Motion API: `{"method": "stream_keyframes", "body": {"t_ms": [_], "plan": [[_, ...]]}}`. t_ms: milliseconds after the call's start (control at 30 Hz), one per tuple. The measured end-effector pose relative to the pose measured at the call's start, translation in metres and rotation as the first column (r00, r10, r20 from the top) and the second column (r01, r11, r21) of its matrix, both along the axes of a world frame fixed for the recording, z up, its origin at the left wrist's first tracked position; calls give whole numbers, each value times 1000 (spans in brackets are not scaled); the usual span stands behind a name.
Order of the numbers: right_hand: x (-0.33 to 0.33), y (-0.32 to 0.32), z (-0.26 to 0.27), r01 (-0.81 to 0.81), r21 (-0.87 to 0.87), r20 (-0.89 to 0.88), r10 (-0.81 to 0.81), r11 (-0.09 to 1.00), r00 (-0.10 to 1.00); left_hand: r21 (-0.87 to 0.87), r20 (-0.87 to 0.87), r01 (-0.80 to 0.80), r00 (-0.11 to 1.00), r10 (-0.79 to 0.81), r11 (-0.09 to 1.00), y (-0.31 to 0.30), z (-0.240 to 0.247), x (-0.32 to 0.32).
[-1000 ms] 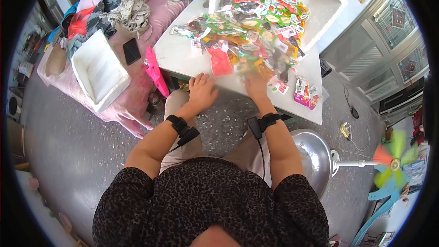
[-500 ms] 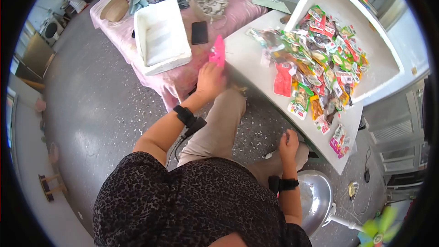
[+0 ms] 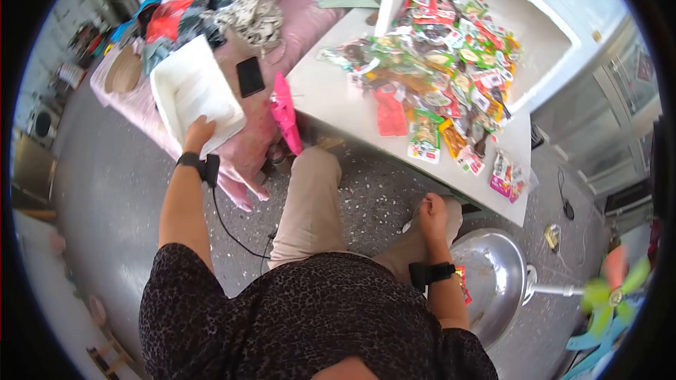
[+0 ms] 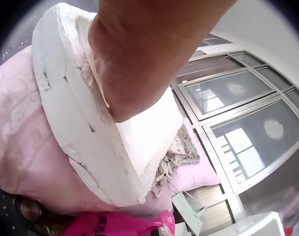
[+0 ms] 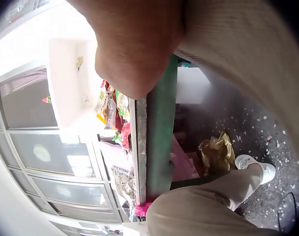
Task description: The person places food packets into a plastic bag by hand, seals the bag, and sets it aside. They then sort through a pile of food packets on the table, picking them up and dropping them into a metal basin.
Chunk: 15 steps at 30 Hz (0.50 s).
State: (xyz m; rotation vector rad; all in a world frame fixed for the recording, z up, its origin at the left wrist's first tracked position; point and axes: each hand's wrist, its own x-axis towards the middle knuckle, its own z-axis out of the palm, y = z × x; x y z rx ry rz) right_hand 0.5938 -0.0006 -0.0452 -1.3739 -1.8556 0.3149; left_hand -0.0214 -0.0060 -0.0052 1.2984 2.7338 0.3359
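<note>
A white foam box (image 3: 193,84) lies on the pink-covered bed, its hollow facing up. My left hand (image 3: 200,134) grips the box's near wall, fingers over the rim; in the left wrist view the fingertips are hidden inside the box. My right hand (image 3: 432,219) rests loosely curled by my right knee, below the table edge, with nothing in it. Many small snack packets (image 3: 451,63) are heaped on the white table (image 3: 317,84), spilling from a larger white foam box (image 3: 549,49) tipped on its side.
A pink bag (image 3: 285,112) hangs between bed and table. Beside the foam box lies a black phone (image 3: 250,76). A metal basin (image 3: 503,274) stands at my right, with a red packet (image 3: 463,284) at its rim and a fan (image 3: 615,297) beyond.
My left hand moved from the table edge, past the pink bag, left to the smaller foam box. My right hand left the packets and dropped to my knee. The head view swung right, then back partway.
</note>
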Motion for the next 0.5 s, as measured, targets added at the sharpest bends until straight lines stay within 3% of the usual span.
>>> {"method": "stream_keyframes", "body": {"t_ms": [67,167,367,400,500], "plan": [[-3,-1,-1,8,8,-18,-8,1000,1000,60,-32,111,994,-109,992,-2,0,-4],[-7,-1,0,13,19,6,-13,1000,1000,-13,-115,169,979,-169,986,2,-9,-23],[-9,-1,-3,2,22,-2,-1,1000,1000,57,-238,196,955,-178,979,-4,35,0],[-10,-1,-2,-5,35,3,4,999,1000,182,-167,129,981,-99,975,-2,37,-5],[-11,-3,2,5,7,-11,-5,1000,1000,383,-218,69,976,18,921,4,54,-10]]}}
